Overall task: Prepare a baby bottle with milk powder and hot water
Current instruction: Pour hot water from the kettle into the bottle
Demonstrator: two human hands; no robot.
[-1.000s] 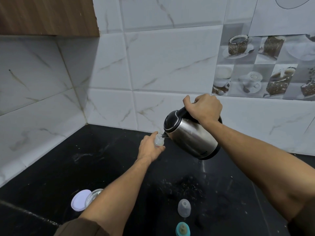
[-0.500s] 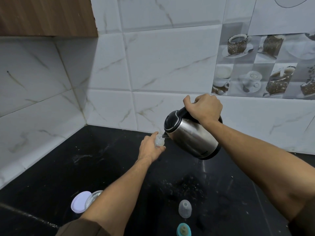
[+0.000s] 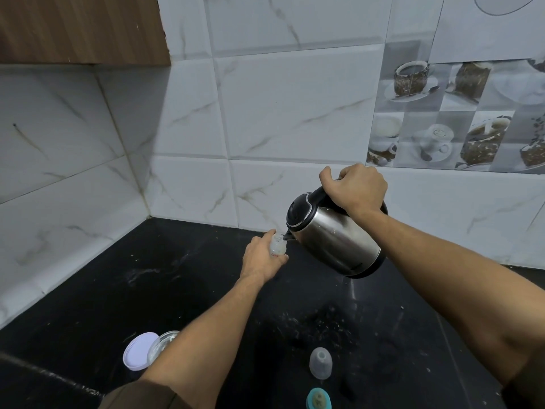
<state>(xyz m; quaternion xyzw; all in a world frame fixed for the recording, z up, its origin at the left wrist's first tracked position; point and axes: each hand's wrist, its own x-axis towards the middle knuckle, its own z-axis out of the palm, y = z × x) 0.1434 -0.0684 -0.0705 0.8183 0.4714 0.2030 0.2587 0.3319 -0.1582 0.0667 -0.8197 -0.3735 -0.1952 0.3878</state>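
My left hand (image 3: 261, 256) grips a small clear baby bottle (image 3: 277, 245) standing on the black counter (image 3: 147, 290), its open mouth just showing above my fingers. My right hand (image 3: 355, 188) holds the black handle of a steel electric kettle (image 3: 333, 240), tilted to the left so its spout touches the bottle's mouth. Near the front edge stand a clear bottle cap (image 3: 321, 362) and a teal ring with the teat (image 3: 318, 399). A glass jar (image 3: 162, 345) with its white lid (image 3: 137, 350) beside it sits at the front left, partly hidden by my left forearm.
White marble-look tiles form the back and left walls, meeting at a corner. A wooden cabinet (image 3: 79, 28) hangs at the top left. Spilled powder specks (image 3: 318, 323) dot the counter's middle.
Both hands, the kettle and the bottle hold the same pose; only the view has shifted very slightly.
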